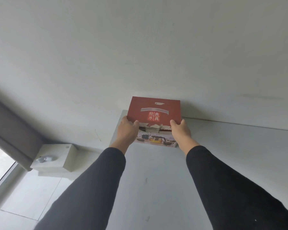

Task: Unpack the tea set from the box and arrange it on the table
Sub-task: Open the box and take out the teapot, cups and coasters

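Clearly the work has hardly begun: the red tea set box (154,112) sits high up on top of a tall white cabinet (239,135), close under the ceiling, and nothing has come out of it. The person reaches up with both arms in dark sleeves. The left hand (127,128) grips the near left corner of the box, its fingers curled over the red lid edge; the right hand (179,128) grips the near right corner the same way. The lid carries a strip of clear tape and white Chinese characters, its near edge looks torn, and the near side shows a printed picture of a glass teapot and cups. To the far left a grey roller blind (12,128) hangs over a window. By this reckoning everything is left: bringing the box down, opening it, lifting out the pieces and arranging them. No tabletop is in view.
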Demonstrator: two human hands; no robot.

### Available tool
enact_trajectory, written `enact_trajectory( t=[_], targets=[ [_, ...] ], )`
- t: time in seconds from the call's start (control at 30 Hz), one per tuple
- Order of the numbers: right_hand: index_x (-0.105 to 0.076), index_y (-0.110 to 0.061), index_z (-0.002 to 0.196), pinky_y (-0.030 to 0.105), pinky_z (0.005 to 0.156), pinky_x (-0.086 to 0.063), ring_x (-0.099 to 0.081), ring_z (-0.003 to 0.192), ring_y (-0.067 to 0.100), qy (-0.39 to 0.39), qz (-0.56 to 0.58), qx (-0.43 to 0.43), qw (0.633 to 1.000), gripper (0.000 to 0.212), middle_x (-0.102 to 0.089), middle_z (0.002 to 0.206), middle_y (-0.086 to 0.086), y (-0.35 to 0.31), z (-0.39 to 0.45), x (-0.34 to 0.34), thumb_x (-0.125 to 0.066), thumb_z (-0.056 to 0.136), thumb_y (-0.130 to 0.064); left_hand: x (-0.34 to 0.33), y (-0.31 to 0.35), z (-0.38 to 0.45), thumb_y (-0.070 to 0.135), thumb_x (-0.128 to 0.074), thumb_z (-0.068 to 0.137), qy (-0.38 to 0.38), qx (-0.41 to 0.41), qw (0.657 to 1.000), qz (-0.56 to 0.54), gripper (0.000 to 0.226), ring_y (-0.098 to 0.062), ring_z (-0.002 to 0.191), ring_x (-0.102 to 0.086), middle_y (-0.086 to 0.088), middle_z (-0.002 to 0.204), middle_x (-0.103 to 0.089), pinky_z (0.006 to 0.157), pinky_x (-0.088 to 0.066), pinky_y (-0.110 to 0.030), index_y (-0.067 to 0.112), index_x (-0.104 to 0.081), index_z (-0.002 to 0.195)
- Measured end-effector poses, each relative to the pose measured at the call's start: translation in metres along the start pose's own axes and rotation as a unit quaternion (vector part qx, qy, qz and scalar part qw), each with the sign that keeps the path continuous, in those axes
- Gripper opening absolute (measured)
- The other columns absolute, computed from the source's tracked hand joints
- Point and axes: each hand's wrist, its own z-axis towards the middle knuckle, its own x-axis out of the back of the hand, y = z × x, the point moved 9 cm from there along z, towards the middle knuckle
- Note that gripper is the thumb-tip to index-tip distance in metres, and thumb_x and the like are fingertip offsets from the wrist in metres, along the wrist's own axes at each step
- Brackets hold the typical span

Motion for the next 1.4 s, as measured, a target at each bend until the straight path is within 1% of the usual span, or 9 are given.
enact_trajectory(
  t=[0.1, 0.2, 0.33, 0.47, 0.6, 0.7, 0.9, 1.17, 1.4],
  targets=[
    [-0.041, -0.014, 0.128, 0.029, 0.068, -0.039, -0.050, 0.071, 0.016, 0.006, 0.002, -0.007, 1.000, 0.035, -0.053, 0.103, 0.003, 0.010, -0.019, -0.001, -0.040, 0.097, -0.030, 0.003, -0.009, -0.012, 0.028, -0.043, 0.095, -0.003, -0.011, 1.000, 0.000, 0.044, -0.024, 0.103, -0.054, -0.006, 0.122, -0.055, 0.086, -0.048, -0.036, 0.012, -0.036, 0.136],
    [-0.039, -0.014, 0.131, 0.031, 0.073, -0.041, -0.051, 0.084, 0.022, 0.012, 0.004, -0.014, 1.000, 0.037, -0.056, 0.112, 0.005, 0.023, -0.042, -0.001, -0.040, 0.098, -0.031, 0.006, -0.022, -0.031, 0.025, -0.047, 0.094, -0.003, -0.026, 1.000, 0.006, 0.043, -0.021, 0.097, -0.053, -0.005, 0.119, -0.056, 0.076, -0.044, -0.032, 0.013, -0.038, 0.134],
    [-0.036, -0.014, 0.136, 0.029, 0.077, -0.039, -0.052, 0.098, 0.025, 0.011, -0.024, -0.015, 1.000, 0.043, -0.053, 0.127, 0.006, 0.034, -0.066, 0.002, -0.039, 0.099, -0.035, 0.010, -0.040, -0.052, 0.031, -0.051, 0.092, 0.013, -0.038, 0.999, 0.014, 0.045, -0.023, 0.107, -0.054, -0.001, 0.121, -0.054, 0.077, -0.044, -0.032, 0.015, -0.040, 0.133],
    [-0.037, -0.013, 0.137, 0.024, 0.067, -0.040, -0.053, 0.072, 0.012, 0.019, -0.079, 0.006, 0.997, 0.045, -0.056, 0.125, 0.006, 0.030, -0.077, 0.009, -0.041, 0.099, -0.036, 0.013, -0.044, -0.055, 0.034, -0.055, 0.091, 0.018, -0.054, 0.998, -0.007, 0.048, -0.025, 0.108, -0.054, -0.003, 0.119, -0.056, 0.085, -0.047, -0.036, 0.015, -0.041, 0.133],
    [-0.048, -0.012, 0.117, 0.030, 0.078, -0.048, -0.054, 0.098, 0.025, 0.185, -0.100, 0.082, 0.974, 0.036, -0.049, 0.117, 0.009, 0.027, -0.103, 0.019, -0.060, 0.088, -0.030, 0.014, -0.044, -0.056, 0.031, -0.054, 0.094, -0.001, -0.048, 0.998, -0.037, 0.047, -0.024, 0.106, -0.053, -0.002, 0.120, -0.056, 0.082, -0.045, -0.032, 0.017, -0.038, 0.136],
    [-0.055, -0.012, 0.095, 0.036, 0.076, -0.051, -0.051, 0.096, 0.027, 0.254, -0.141, 0.124, 0.949, 0.022, -0.046, 0.105, 0.007, 0.026, -0.126, 0.011, -0.065, 0.084, -0.027, 0.015, -0.042, -0.058, 0.027, -0.052, 0.096, -0.008, -0.053, 0.998, -0.041, 0.042, -0.021, 0.095, -0.049, -0.001, 0.113, -0.053, 0.075, -0.040, -0.030, 0.016, -0.038, 0.134],
    [-0.062, -0.014, 0.101, 0.031, 0.077, -0.050, -0.055, 0.102, 0.027, 0.198, -0.112, 0.111, 0.967, 0.021, -0.047, 0.118, 0.006, 0.036, -0.134, -0.027, -0.058, 0.088, -0.029, 0.012, -0.043, -0.054, 0.025, -0.053, 0.096, -0.016, -0.063, 0.997, -0.033, 0.034, -0.022, 0.094, -0.051, -0.004, 0.115, -0.057, 0.073, -0.041, -0.031, 0.015, -0.043, 0.126],
    [-0.052, -0.014, 0.118, 0.027, 0.066, -0.040, -0.056, 0.097, 0.027, 0.235, -0.113, 0.110, 0.959, 0.030, -0.048, 0.119, 0.007, 0.025, -0.146, -0.033, -0.053, 0.089, -0.022, 0.012, -0.042, -0.053, 0.022, -0.053, 0.095, -0.044, -0.060, 0.997, -0.018, 0.037, -0.027, 0.103, -0.054, -0.007, 0.118, -0.057, 0.077, -0.044, -0.033, 0.013, -0.040, 0.129],
    [-0.054, -0.011, 0.113, 0.028, 0.068, -0.038, -0.054, 0.102, 0.028, 0.217, -0.135, 0.069, 0.964, 0.027, -0.050, 0.117, 0.007, 0.024, -0.141, -0.041, -0.050, 0.089, -0.023, 0.011, -0.041, -0.049, 0.019, -0.055, 0.095, -0.064, -0.052, 0.996, -0.016, 0.041, -0.028, 0.104, -0.056, -0.008, 0.121, -0.055, 0.082, -0.048, -0.035, 0.013, -0.038, 0.131]
  ],
)
